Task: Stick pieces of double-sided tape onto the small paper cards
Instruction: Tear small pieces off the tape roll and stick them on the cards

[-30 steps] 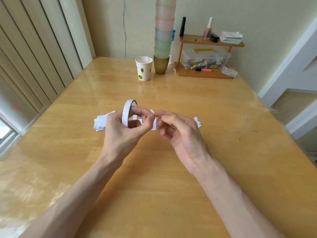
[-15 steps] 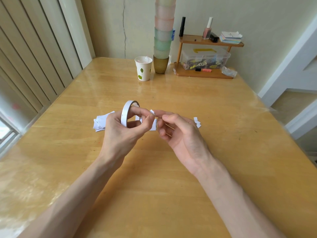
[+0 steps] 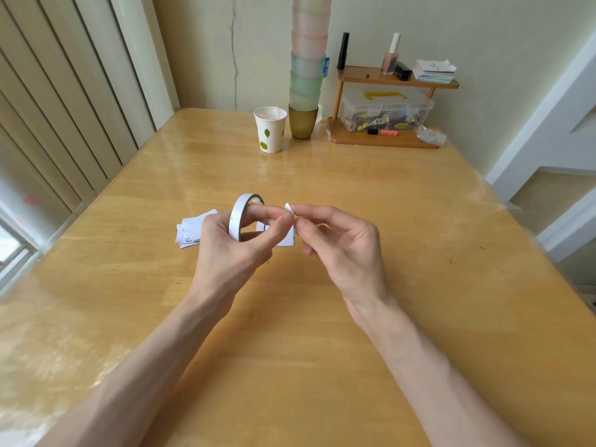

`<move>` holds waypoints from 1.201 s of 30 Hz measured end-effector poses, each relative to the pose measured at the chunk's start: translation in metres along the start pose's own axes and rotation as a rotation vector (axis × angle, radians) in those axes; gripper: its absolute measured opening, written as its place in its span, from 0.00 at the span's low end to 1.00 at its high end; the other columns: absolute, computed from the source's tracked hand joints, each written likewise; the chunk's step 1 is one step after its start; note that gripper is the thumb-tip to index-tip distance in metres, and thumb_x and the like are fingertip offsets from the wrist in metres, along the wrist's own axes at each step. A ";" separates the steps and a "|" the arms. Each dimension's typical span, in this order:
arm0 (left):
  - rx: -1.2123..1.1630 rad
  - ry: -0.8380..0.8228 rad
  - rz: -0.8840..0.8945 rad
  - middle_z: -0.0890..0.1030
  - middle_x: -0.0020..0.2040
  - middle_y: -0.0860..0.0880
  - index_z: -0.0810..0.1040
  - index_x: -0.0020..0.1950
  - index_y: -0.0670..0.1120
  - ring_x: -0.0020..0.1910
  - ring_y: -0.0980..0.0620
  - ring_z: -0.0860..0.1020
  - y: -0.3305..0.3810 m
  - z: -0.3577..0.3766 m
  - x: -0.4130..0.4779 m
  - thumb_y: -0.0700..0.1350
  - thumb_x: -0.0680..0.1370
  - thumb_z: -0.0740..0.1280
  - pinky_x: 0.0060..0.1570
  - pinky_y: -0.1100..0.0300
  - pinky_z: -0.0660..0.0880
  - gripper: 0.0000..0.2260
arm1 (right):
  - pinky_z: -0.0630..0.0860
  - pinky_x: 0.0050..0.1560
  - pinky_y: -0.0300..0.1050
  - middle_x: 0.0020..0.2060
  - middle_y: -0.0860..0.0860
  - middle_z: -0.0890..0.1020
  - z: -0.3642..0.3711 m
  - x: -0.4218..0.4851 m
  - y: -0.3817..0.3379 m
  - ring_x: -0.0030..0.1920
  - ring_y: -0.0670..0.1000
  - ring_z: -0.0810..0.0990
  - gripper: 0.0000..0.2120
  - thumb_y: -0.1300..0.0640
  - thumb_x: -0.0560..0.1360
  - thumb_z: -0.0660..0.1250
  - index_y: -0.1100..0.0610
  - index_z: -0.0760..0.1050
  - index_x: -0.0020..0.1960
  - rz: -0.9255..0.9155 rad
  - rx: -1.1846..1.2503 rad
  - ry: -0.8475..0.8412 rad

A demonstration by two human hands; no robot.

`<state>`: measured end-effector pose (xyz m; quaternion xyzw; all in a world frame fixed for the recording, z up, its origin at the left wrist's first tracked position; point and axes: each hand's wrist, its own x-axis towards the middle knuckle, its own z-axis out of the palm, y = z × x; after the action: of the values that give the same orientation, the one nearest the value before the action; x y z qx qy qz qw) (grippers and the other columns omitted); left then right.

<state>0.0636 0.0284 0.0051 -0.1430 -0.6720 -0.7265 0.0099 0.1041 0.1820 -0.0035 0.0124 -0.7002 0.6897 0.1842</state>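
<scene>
Head cam, looking down at both hands over the glossy yellow wooden table (image 3: pixel 290 333). The left hand (image 3: pixel 232 246) grips the white ring-shaped roll of double-sided tape (image 3: pixel 239 214). Its forefinger pokes through the hole, the other fingers curl round it, and the roll stands on edge.

The right hand (image 3: pixel 345 250) has thumb and forefinger pinched on a small white tab of tape (image 3: pixel 288 208), right up against the left fingertips. The rest of its fingers are loosely curled. Can't tell if the tab is torn free of the roll or not.

Just behind the two thumbs a white rectangular paper card (image 3: pixel 287 240) lies flat on the table, mostly hidden. A loose pile of white paper cards (image 3: pixel 190 232) sits just outside the left knuckles. Way past the fingertips there's a white paper cup with green leaves (image 3: pixel 270 132).
</scene>
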 end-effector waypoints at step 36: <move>-0.010 -0.008 -0.069 0.70 0.27 0.57 0.82 0.40 0.43 0.26 0.56 0.65 -0.002 0.000 0.002 0.38 0.79 0.72 0.27 0.68 0.63 0.08 | 0.71 0.36 0.37 0.38 0.46 0.80 0.001 0.004 0.011 0.31 0.46 0.74 0.15 0.70 0.75 0.73 0.52 0.87 0.54 -0.239 -0.245 0.022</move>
<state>0.0608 0.0286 0.0038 -0.1227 -0.6731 -0.7291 -0.0186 0.0977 0.1825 -0.0127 0.0655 -0.7705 0.5726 0.2724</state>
